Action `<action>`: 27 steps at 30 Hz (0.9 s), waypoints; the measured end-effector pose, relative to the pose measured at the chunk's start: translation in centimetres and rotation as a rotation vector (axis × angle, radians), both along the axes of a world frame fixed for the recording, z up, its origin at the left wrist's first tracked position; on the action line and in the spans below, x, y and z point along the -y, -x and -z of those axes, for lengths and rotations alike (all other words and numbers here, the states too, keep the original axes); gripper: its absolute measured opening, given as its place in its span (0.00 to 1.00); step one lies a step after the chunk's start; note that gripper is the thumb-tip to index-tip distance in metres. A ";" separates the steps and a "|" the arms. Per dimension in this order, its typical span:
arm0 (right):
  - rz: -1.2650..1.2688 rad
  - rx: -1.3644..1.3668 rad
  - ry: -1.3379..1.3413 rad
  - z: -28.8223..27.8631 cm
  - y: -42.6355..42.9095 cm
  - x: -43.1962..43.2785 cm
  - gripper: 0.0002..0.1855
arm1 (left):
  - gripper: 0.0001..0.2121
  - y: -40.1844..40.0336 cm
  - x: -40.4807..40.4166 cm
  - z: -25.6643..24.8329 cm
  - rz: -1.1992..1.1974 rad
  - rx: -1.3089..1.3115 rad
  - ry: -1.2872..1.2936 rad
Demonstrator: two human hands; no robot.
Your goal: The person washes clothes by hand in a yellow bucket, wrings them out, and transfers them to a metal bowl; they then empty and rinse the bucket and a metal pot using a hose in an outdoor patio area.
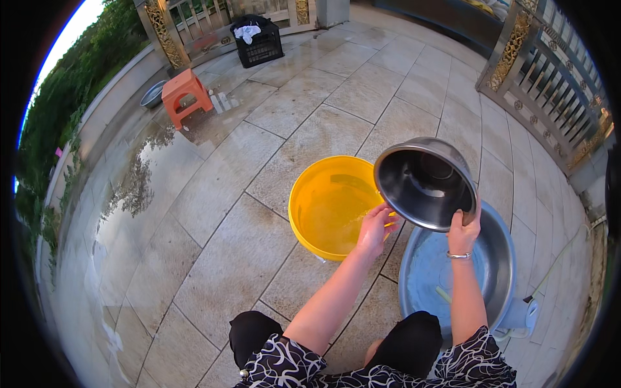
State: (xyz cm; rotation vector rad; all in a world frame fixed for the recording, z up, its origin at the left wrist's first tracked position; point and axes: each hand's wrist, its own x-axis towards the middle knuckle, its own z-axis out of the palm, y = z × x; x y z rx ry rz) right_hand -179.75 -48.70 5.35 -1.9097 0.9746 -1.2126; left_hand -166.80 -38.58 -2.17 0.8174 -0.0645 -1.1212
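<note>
A stainless steel bowl point(427, 186), tilted with its mouth towards me, is gripped at the rim by my right hand point(464, 230). Beside the bowl's lower left rim is my left hand point(377, 229), fingers spread, over the right edge of a yellow bucket point(310, 242); whether its fingertips touch the bowl I cannot tell. Water point(335, 208) lies in the bucket. Below my right hand and forearm stands a large grey-blue oval basin point(502, 262) with water and a pale green strip-like thing point(442, 294) in it.
A light blue jug-like container point(519, 315) stands right of the basin. Farther off are an orange plastic stool point(187, 94), a metal basin point(154, 94) and a black crate point(259, 48) with cloth on it. Wet paving lies at the left; a metal gate point(548, 102) stands at the right.
</note>
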 end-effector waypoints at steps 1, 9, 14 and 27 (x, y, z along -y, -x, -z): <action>0.159 0.026 -0.261 0.0 2.4 1.5 0.27 | 0.12 1.6 1.0 -1.5 0.043 0.029 0.013; 0.762 -0.705 -0.246 9.2 19.0 9.7 0.36 | 0.14 8.9 2.5 3.9 0.580 0.417 -0.219; 0.923 -0.859 -0.250 13.5 22.5 9.6 0.36 | 0.15 9.4 1.9 7.9 0.582 0.421 -0.309; 0.701 0.226 -1.039 22.8 19.3 6.2 0.23 | 0.21 11.3 2.1 8.3 0.422 0.372 -0.355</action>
